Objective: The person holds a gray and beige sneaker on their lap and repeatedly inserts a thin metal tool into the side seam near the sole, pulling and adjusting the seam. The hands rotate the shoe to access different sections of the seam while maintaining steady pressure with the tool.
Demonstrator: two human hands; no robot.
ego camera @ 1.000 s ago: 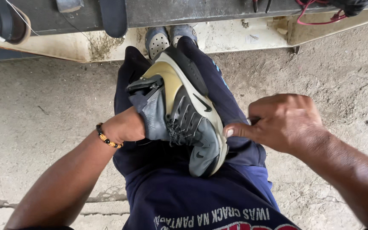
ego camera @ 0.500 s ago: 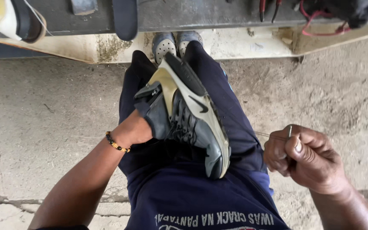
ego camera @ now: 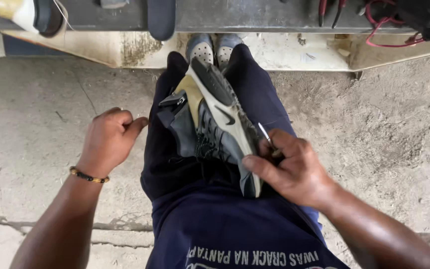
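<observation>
Head view, looking down at a worn grey and black sneaker with a tan toe patch and dirty whitish sole [ego camera: 215,134], lying on its side along the lap, toe pointing away toward the feet, sole edge turned to the right. Wedged between dark navy trouser legs [ego camera: 255,94], seemingly so the thighs steady it with neither hand having to clamp it. Right hand [ego camera: 289,169] resting against the sole edge near the heel, thumb pressed to the rubber, fingers curled and pinching a thin pale needle-like tool [ego camera: 265,133] that sticks up and away from the fingertips; held right at the seam between upper and sole, probably to keep the tip close to the work. Left hand [ego camera: 108,142] off the shoe, just beside the left thigh, closed in a loose fist with nothing visible inside; whether a thread runs through it cannot be told. Beaded bracelet of dark and orange beads [ego camera: 89,175] around the left wrist. Grey perforated clogs [ego camera: 212,47] on the feet beyond the sneaker. Farther out, cracked, dusty concrete floor [ego camera: 31,119] on both sides, and a low grey workbench edge [ego camera: 255,15] across the top with red-handled tools and red cord [ego camera: 384,35] at its right end.
</observation>
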